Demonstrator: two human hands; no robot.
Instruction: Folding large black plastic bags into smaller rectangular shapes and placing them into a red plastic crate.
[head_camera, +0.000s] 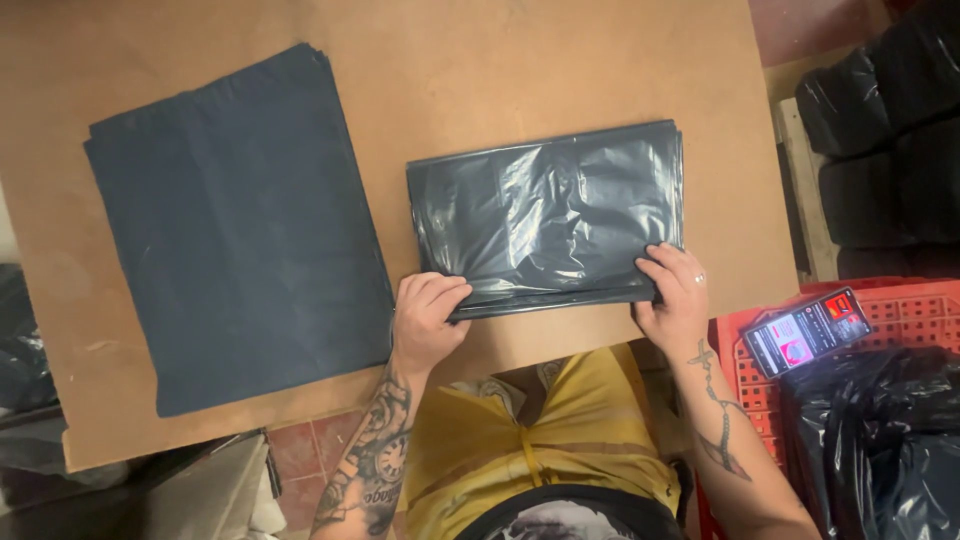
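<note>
Our yellow shirt (540, 440) fills the bottom centre of the frame, with red floor tiles (300, 450) showing beside it. Above it lies a brown board (480, 60) serving as the table. A flat stack of dark sheets (235, 225) rests at left. At right edge, a red crate (900, 315) carries a phone (808, 330), beside black bags (880, 430). Our left hand (428, 315) is curled, gripping the near left corner of the folded bag (548, 215) at centre; our right hand (675, 300) clasps its near right corner, fingers on top. Both tattooed forearms angle upward from the bottom edge.
</note>
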